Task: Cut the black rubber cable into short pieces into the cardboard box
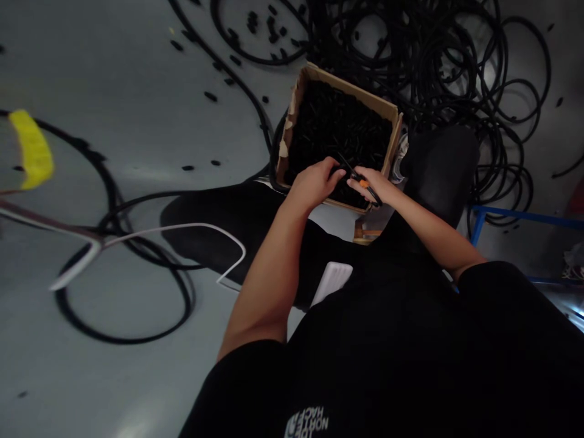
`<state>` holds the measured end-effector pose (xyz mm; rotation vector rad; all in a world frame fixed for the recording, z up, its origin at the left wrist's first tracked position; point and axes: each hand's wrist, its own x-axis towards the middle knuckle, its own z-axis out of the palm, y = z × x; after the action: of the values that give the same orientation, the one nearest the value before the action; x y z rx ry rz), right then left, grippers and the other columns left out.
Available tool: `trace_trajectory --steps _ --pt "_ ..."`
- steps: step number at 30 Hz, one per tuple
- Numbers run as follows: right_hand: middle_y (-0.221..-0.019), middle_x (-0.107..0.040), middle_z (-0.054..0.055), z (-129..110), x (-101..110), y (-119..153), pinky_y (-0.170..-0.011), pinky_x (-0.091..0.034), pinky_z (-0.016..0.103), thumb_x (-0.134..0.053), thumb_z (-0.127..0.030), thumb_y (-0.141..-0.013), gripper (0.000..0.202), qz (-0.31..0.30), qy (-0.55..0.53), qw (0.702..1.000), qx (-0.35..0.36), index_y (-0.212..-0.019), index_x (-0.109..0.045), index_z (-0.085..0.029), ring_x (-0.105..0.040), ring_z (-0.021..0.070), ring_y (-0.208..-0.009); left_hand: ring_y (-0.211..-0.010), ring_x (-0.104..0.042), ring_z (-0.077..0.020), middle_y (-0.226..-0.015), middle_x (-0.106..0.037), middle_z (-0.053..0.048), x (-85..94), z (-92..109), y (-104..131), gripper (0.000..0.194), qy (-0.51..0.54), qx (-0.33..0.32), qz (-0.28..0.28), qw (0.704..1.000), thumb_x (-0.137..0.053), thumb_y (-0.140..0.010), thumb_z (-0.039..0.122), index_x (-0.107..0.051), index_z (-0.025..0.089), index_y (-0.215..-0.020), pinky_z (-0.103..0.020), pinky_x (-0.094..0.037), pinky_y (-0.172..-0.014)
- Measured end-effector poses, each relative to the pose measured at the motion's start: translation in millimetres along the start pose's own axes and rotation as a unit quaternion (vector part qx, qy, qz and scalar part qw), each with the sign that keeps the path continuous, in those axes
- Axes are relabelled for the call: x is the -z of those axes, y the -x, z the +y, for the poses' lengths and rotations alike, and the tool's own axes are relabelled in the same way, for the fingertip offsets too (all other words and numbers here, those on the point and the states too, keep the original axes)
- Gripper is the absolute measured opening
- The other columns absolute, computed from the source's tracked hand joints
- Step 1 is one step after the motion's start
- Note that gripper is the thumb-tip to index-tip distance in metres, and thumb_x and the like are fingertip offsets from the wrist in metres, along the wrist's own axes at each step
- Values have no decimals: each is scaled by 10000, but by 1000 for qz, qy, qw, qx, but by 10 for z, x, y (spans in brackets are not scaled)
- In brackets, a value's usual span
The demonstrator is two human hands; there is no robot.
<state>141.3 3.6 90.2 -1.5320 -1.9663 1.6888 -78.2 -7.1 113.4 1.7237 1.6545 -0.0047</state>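
My right hand [371, 184] is closed around a cutting tool with orange and black handles [364, 183], apparently scissors. Its dark blades point up and left over a cardboard box [395, 131]. Just left of the blades, my left hand [318, 182] pinches a black hose [272, 164], which curves round the box's left side and passes under that hand. The pinched end is dark and hard to make out against the contents. Short black hose pieces [340, 121] fill much of the box, which stands between my knees.
Tangled black hose coils [433, 55] lie on the floor behind and right of the box. Loose cut pieces [271, 27] are scattered there too. At left are more hose loops [123, 340], a white cable [201, 225] and a yellow strip [33, 149]. A blue frame [524, 214] stands at right.
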Motion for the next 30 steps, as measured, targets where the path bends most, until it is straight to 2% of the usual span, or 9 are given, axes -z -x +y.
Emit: trace_trajectory --steps 3,7,10,15,18,20,24,27,30 --pt "-938 -708 4 50 -11 -36 -770 -498 273 -716 -612 -1110 390 -4 4 1000 17 -1098 -624 -233 -678 174 -848 -1324 -809 -400 -1379 -857 -193 -79 -23 -29 377 14 -28 7 999 -559 -1192 347 -754 190 -1474 -417 -590 -1051" --pt "-1040 -743 33 93 -22 -82 -874 -533 301 -808 -632 -1050 439 19 20 1000 1 -1087 -593 -251 -709 210 -983 -1279 -820 -388 -1324 -869 -174 -141 -77 -56 362 16 -66 -21 997 -541 -1194 364 -779 201 -1413 -401 -592 -999" --pt "-1020 -748 30 68 -19 -94 -873 -520 312 -828 -611 -1033 417 22 36 999 -10 -1086 -616 -256 -709 216 -962 -1272 -815 -390 -1328 -864 -175 -156 -114 -70 338 17 -76 -16 997 -547 -1187 381 -781 207 -1358 -404 -591 -992" --pt "-972 -763 23 -27 75 -78 -837 -436 306 -780 -446 -1028 238 9 84 996 -18 -1017 -712 -218 -697 202 -918 -1209 -812 -412 -1267 -849 -204 -176 -170 -100 363 29 -70 11 997 -488 -1193 398 -768 191 -1293 -432 -579 -975" --pt "-943 -764 23 -60 144 -44 -830 -416 305 -761 -374 -996 172 8 94 995 -31 -982 -730 -205 -687 203 -915 -1108 -805 -406 -1158 -839 -186 -204 -223 -120 387 40 -64 8 997 -475 -1190 452 -766 204 -1247 -436 -564 -939" --pt "-949 -765 19 -69 165 -20 -834 -429 299 -751 -368 -990 171 -6 64 998 -26 -1014 -733 -201 -682 193 -901 -1036 -788 -388 -1089 -823 -167 -228 -266 -135 423 56 -70 -1 996 -460 -1186 497 -766 208 -1225 -431 -554 -914" --pt "-1009 -772 20 -73 143 -19 -874 -465 294 -794 -405 -966 245 -35 8 999 3 -1068 -714 -197 -663 177 -901 -985 -747 -330 -1069 -805 -142 -262 -344 -169 513 135 -135 -25 981 -435 -1169 574 -771 187 -1164 -407 -562 -918" --pt "-1045 -782 37 -68 111 -44 -905 -470 306 -788 -429 -981 255 -23 14 1000 15 -1057 -722 -195 -680 195 -964 -939 -701 -286 -1026 -779 -121 -242 -376 -183 578 188 -157 -19 969 -423 -1163 642 -760 177 -1092 -389 -567 -923" --pt "-983 -755 33 -59 109 -30 -882 -455 317 -762 -460 -1003 289 -2 31 999 14 -1052 -742 -177 -673 205 -950 -841 -631 -248 -902 -708 -82 -186 -383 -178 670 221 -142 -10 965 -398 -1166 738 -756 181 -1061 -363 -548 -842"
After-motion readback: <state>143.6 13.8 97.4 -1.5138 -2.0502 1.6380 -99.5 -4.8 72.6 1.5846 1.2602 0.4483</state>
